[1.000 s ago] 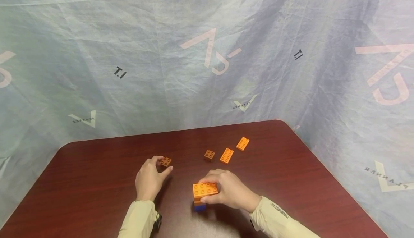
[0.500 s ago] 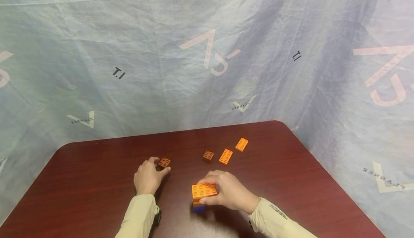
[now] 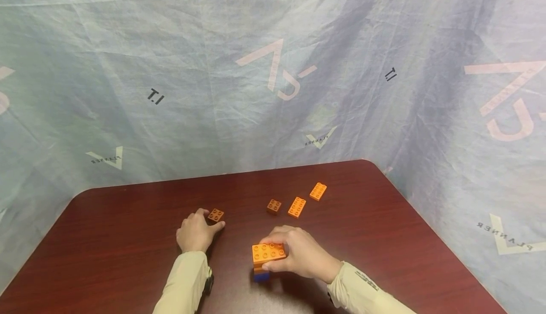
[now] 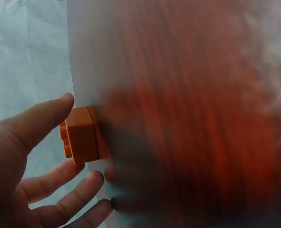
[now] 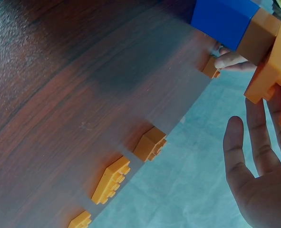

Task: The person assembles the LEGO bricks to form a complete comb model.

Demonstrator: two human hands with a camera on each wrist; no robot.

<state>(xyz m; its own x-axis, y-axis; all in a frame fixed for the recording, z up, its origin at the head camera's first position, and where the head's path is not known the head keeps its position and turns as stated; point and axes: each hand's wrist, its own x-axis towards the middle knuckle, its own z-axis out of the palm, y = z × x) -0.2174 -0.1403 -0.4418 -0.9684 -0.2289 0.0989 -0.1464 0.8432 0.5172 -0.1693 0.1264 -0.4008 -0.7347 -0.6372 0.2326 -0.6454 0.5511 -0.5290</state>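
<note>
In the head view my left hand is at a small brown building brick with four-stud top, lying on the table. The left wrist view has thumb and index fingertip at opposite sides of that brick, pinching it; the other fingers are spread below. My right hand grips a stack of bricks, thumb on the near side and fingers behind. An orange brick with two rows of studs tops the stack, and a blue brick is lowest. In the right wrist view a brown brick sits between blue and orange.
Beyond the right hand a second small brown brick lies on the dark red table. Two flat orange bricks, one nearer and one farther, lie to its right. A grey printed cloth hangs behind the table.
The left thumb has drawn slightly closer to the small brown brick. My right hand keeps its hold on the stack. The whole head view has shifted a little.
</note>
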